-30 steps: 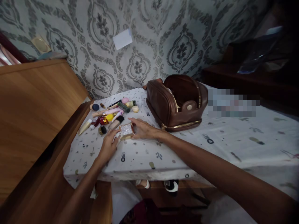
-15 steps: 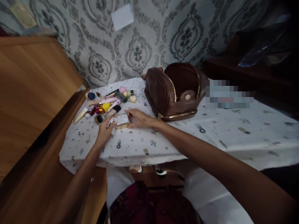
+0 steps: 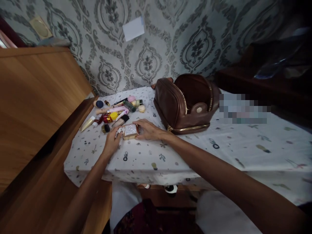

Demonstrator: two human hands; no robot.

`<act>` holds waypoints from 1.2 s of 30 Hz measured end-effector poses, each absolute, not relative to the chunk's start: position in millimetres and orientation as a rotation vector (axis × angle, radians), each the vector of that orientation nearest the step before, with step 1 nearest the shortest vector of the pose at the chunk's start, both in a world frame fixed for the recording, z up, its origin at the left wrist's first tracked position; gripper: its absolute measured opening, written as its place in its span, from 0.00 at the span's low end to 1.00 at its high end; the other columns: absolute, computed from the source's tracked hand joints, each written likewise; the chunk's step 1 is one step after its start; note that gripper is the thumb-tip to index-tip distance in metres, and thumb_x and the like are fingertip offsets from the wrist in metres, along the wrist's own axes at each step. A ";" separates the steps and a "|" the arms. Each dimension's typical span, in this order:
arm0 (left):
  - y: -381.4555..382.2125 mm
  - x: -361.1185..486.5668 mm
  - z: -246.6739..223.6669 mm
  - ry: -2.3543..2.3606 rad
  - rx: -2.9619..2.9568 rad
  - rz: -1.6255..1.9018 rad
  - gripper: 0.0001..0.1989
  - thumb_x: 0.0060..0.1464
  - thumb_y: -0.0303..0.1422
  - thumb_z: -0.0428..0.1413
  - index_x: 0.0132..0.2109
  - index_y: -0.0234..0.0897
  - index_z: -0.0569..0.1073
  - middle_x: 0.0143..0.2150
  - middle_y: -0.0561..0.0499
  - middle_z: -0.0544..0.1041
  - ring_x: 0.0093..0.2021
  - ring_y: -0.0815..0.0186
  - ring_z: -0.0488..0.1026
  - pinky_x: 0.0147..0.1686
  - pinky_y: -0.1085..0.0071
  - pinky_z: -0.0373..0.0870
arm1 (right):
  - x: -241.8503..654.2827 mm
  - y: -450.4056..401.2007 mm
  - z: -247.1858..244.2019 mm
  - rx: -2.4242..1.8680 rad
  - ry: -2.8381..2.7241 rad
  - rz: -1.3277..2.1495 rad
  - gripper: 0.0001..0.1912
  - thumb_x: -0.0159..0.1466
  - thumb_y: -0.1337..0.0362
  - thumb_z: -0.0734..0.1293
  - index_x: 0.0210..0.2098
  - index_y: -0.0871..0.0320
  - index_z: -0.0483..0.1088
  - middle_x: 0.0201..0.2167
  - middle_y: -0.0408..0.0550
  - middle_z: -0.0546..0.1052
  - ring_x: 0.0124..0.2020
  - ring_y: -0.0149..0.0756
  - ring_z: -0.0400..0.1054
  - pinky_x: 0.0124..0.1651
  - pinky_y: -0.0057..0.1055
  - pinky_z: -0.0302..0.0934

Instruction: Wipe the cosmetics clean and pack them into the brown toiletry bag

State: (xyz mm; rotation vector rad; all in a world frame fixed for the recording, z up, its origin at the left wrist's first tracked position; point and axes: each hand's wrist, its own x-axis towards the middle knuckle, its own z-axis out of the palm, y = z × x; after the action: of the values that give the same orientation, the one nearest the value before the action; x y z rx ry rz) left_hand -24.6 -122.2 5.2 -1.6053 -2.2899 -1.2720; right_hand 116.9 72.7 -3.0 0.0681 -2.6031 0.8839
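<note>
Barely changed from second ago beyond shifted view: still steadying glitter-topped box (image 3: 131, 130), left of frame centre, with right hand (image 3: 148, 130) cupped round right end and left hand (image 3: 112, 140) pinching crumpled white material (image 3: 119, 130) against left end. Apparently still mid-handling.

Single cam, head-worn, looks fwd & down over the near edge of the tablecloth (image 3: 143, 156). Wide view: patterned wall (image 3: 168, 42) across top, bkgd, beyond the table; wooden cabinet (image 3: 31, 107) bounds the L side, dark furniture (image 3: 239, 78) the upper R. Dark red cloth (image 3: 136, 219) shows at btm ctr, seen from above. Forearms (image 3: 195, 151) run in from btm L & btm R, so L hand (image 3: 112, 139) & R hand (image 3: 147, 129) sit approx mid-frame, fairly small, mid-dist. Lens looks down onto the glittery box (image 3: 131, 130) top. Pic squeezed vert. by a qtr.
</note>
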 end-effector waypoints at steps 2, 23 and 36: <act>-122.2 -24.2 4.6 -2.291 -1.602 -1.270 0.14 0.59 0.33 0.51 0.49 0.34 0.74 0.49 0.42 0.78 0.51 0.56 0.73 0.53 0.59 0.67 | 116.0 73.0 -4.8 0.066 -2.601 0.877 0.40 0.52 0.58 0.75 0.61 0.62 0.63 0.54 0.60 0.70 0.57 0.51 0.62 0.59 0.50 0.57; -123.7 -12.9 9.0 -2.338 -1.536 -1.416 0.14 0.57 0.32 0.53 0.48 0.36 0.76 0.48 0.43 0.79 0.49 0.55 0.74 0.53 0.59 0.67 | 119.3 63.0 1.3 0.048 -2.602 0.807 0.36 0.54 0.60 0.74 0.59 0.61 0.63 0.52 0.58 0.69 0.54 0.50 0.62 0.58 0.48 0.57; -129.0 1.8 22.6 -2.357 -1.106 -1.830 0.16 0.57 0.39 0.53 0.47 0.35 0.74 0.43 0.47 0.79 0.43 0.61 0.76 0.44 0.68 0.71 | 125.0 41.5 33.1 0.031 -2.298 1.632 0.27 0.66 0.44 0.59 0.47 0.59 0.74 0.28 0.43 0.70 0.29 0.32 0.63 0.31 0.28 0.57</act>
State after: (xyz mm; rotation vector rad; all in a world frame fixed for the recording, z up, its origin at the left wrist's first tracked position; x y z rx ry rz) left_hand 1.8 -129.0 22.6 -1.1062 -2.3568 -1.8300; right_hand 125.0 41.5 33.1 0.0309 -2.2979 1.6324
